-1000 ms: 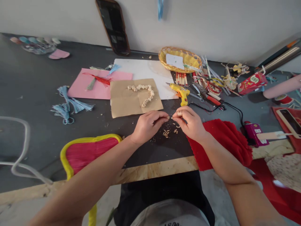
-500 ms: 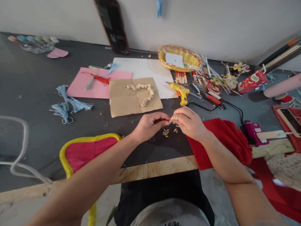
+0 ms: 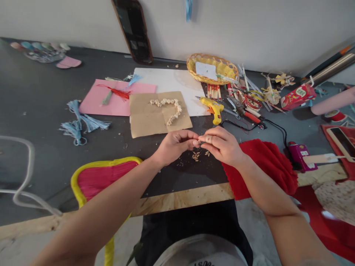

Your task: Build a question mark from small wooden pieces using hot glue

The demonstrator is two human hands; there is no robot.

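My left hand [image 3: 177, 146] and my right hand [image 3: 222, 145] meet fingertip to fingertip over the dark tabletop. Both are closed in a pinch around something tiny that the fingers mostly hide. Just below the fingertips lie several short, pale wooden pieces [image 3: 195, 156], with a few more under my right hand. Beyond my left hand, a brown paper sheet [image 3: 144, 118] carries a curved row of small cream-coloured clusters [image 3: 179, 107]. A yellow glue gun [image 3: 215, 109] rests beyond my right hand.
A red cloth [image 3: 263, 166] lies by my right forearm, a pink fan-like piece with yellow edging [image 3: 102, 177] by my left. Blue tassels [image 3: 85, 122] lie left. Behind are a wicker basket [image 3: 213, 59], pliers [image 3: 246, 112] and a leaning phone [image 3: 134, 31]. A black cord [image 3: 277, 125] runs right.
My right hand's fingers have shifted slightly left and its thumb has dropped away from the index finger. My left fingertips have moved a little left. The objects on the table stay put.
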